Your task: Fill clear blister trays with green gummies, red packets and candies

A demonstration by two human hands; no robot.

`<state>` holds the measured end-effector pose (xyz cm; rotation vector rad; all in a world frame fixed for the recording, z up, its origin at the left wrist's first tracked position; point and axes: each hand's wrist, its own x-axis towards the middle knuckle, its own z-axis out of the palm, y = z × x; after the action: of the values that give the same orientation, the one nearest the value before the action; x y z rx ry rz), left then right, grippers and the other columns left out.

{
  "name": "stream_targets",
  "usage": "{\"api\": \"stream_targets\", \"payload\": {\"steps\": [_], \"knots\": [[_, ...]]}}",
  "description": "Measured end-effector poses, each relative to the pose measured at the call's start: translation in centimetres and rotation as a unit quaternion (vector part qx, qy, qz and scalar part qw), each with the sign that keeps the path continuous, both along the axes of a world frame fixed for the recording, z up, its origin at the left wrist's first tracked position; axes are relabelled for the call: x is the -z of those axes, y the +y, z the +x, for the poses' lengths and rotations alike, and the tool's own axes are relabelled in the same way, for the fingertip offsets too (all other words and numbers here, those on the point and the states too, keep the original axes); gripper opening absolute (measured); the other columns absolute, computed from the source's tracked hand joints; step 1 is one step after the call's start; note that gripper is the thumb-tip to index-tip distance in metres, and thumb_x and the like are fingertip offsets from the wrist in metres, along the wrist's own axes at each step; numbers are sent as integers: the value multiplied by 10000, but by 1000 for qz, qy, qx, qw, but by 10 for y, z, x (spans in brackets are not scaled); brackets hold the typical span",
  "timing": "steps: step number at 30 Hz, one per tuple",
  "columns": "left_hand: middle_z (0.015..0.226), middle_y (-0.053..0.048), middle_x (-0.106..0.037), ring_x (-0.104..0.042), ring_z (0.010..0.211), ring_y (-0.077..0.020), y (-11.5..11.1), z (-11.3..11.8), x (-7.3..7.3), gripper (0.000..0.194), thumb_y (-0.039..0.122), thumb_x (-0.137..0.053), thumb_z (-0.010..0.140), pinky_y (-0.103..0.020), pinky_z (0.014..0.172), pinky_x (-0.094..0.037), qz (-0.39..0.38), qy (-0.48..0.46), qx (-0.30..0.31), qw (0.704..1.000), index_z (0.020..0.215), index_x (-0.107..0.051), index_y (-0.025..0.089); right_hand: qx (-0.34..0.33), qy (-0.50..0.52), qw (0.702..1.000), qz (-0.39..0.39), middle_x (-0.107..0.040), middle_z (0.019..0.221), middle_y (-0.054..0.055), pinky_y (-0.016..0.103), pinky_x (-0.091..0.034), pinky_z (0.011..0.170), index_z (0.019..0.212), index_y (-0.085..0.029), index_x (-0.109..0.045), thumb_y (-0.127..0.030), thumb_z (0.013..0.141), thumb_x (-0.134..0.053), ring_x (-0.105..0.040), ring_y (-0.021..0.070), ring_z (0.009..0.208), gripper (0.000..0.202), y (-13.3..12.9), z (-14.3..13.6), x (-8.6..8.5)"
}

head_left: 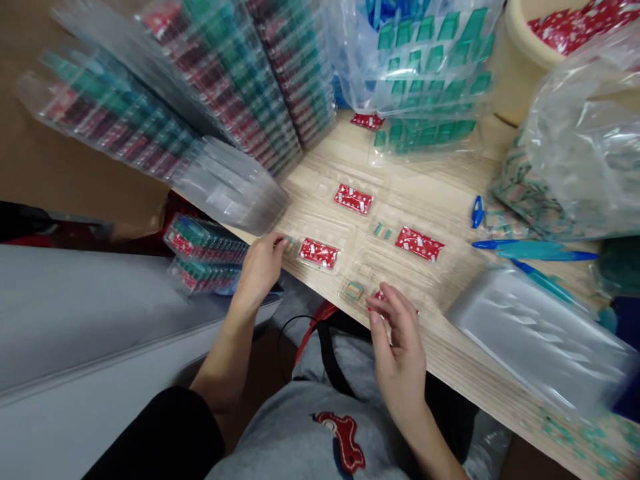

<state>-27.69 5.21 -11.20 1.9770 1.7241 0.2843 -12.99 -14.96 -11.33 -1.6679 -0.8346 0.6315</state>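
Several clear plastic trays lie on the wooden table, holding red printed packets and small green-and-beige striped pieces. My left hand (261, 265) is closed in a pinch at the left end of the nearest left tray, on a small striped piece (290, 245) partly hidden by the fingertips. Beside it in that tray lies a red packet (319, 253). My right hand (401, 337) hovers with fingers apart over the front tray, partly covering its red packet (413, 309). Left of these fingers sits another striped piece (355, 291). Farther back are a red packet (353, 199) and another red packet (420, 244).
Filled clear packs (215, 80) stand stacked at the back left, with empty clear trays (235, 187) before them. Bags of green pieces (425, 80), a cream bucket (520, 73), a bag of striped pieces (565, 160), blue pens (535, 251) and a clear-tray stack (545, 340) occupy the right.
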Motion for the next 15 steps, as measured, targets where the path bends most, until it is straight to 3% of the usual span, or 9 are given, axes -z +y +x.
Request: {"api": "stream_targets", "payload": {"steps": [3, 9, 15], "knots": [[1059, -124, -726, -654, 997, -251, -2, -1, 2, 308, 248, -435, 902, -332, 887, -481, 28, -3, -19, 999, 1066, -664, 124, -1, 9, 1000, -3, -586, 1265, 94, 377, -589, 867, 1342, -299, -528, -170, 962, -506, -680, 174, 1007, 403, -2, 0, -1], [1073, -131, -715, -617, 1069, -301, -10, 2, 8, 256, 240, -449, 919, -447, 985, -402, 69, 22, -24, 997, 1032, -665, 163, 1, 11, 1000, -9, -590, 1247, 80, 407, -574, 893, 1329, -307, -539, -182, 958, -519, -681, 181, 1005, 392, -4, 0, 0], [1000, -124, -707, -589, 1028, -309, -15, 10, 10, 194, 227, -493, 917, -478, 959, -380, 93, 50, -32, 994, 1020, -645, 165, -7, -1, 1000, -4, -596, 1242, 87, 380, -582, 868, 1332, -286, -531, -175, 962, -505, -678, 173, 998, 387, -5, 1, -3]]}}
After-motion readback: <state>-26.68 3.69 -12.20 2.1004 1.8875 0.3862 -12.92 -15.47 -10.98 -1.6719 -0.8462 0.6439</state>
